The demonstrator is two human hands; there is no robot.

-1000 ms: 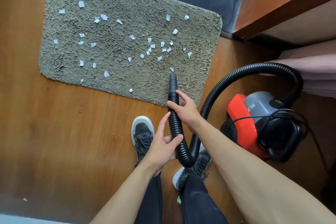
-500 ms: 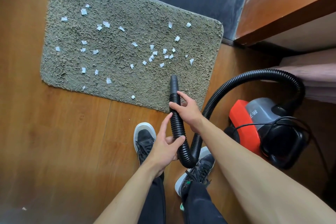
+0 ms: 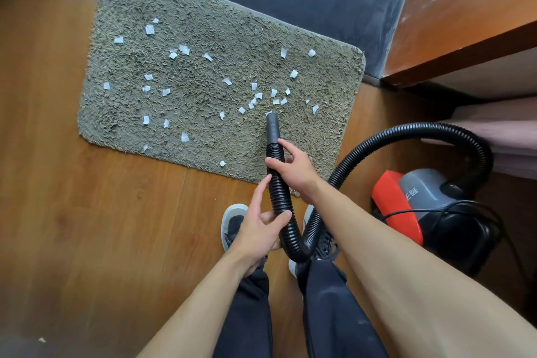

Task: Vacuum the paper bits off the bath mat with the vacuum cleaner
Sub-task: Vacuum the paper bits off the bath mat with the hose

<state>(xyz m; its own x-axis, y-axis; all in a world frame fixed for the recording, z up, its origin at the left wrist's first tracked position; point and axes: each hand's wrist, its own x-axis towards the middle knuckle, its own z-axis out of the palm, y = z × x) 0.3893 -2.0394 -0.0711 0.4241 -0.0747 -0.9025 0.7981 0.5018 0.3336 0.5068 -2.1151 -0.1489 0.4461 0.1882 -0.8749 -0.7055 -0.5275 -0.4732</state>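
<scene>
Item: nozzle (image 3: pixel 272 128) of the hose (image 3: pixel 279 197), long axis near-to-far, mouth pointing far, over the near right part of the bath mat (image 3: pixel 203 131), tip at one scrap. Grip: right hand (image 3: pixel 293 167) curled round the ribs just behind the nozzle; left hand (image 3: pixel 258 229) clasps the hose nearer, forefinger straight. Other paper bits (image 3: pixel 149 29) lie left and far. Mat's near right corner hidden by the wrist. The vacuum cleaner (image 3: pixel 421 197) stands at right; open wood floor (image 3: pixel 87 212) at left

Right shoe (image 3: pixel 327 245) mostly behind hose (image 3: pixel 279 183)
</scene>
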